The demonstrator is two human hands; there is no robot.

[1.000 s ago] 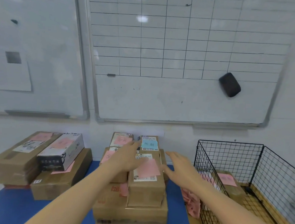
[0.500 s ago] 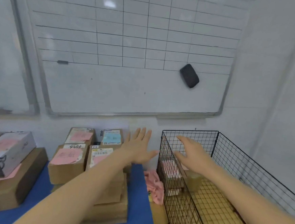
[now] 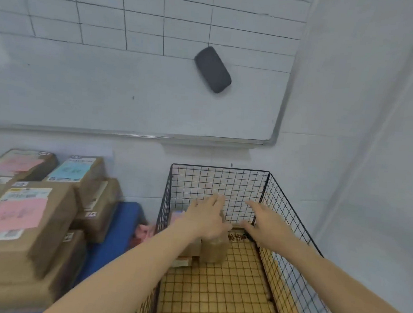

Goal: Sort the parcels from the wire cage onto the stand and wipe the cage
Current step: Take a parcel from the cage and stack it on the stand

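Both hands inside cage (image 3: pixel 223 182), fingers spread, holding nothing; left hand (image 3: pixel 205 218) above parcel (image 3: pixel 214 252) in far-left corner, right hand (image 3: pixel 266 225) just beside; I judge risks: knuckles catch on cage; lopsided grip tips parcel against it.

Gridded whiteboard (image 3: pixel 132 76) with black eraser (image 3: pixel 212 69) on pale wall (image 3: pixel 353 93)

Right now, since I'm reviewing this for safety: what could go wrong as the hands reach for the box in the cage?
The box sits close to the left wall of the cage, so the left hand may scrape on the wire.
The right hand is open and beside the box, not on it; a one-handed lift could drop it.
The piled boxes on the left look uneven; adding one may topple them.
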